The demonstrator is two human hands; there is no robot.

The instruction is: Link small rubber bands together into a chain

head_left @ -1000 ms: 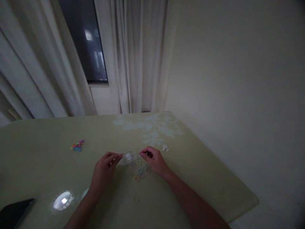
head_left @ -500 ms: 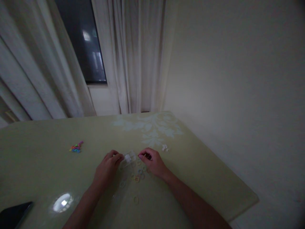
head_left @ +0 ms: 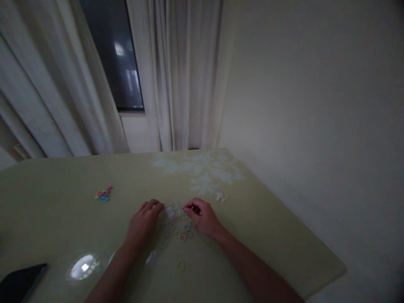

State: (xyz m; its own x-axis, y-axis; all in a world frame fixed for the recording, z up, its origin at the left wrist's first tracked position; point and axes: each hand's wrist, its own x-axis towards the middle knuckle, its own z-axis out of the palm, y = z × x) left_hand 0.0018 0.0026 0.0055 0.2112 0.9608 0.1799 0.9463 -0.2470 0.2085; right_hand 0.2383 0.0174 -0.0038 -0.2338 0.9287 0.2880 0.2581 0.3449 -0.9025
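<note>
My left hand (head_left: 142, 222) is closed, thumb and fingers pinched at the left edge of a clear plastic piece (head_left: 171, 211) with a whitish patch; it may be a bag or a box, I cannot tell. At that piece's right side, my right hand (head_left: 204, 218) has its thumb and forefinger pressed together. Whatever sits in this pinch is too small to make out. Between and below the hands lie several small pastel rings, among them a yellow ring (head_left: 182, 237) and a bluish ring (head_left: 187, 227). Closer to me is a lone yellowish ring (head_left: 180, 264).
A pile of small bright-coloured pieces (head_left: 104, 194) lies on the table (head_left: 252, 235) to the left. Small white pieces (head_left: 220, 196) are beyond my right hand. A dark phone-like object (head_left: 22, 281) rests at the lower left. The wall (head_left: 309, 126) borders the table's right side.
The view has shifted slightly. The clear piece has tilted a little between my hands, and a shiny fold of plastic shows more below the left hand. Both hands keep their pinch.
</note>
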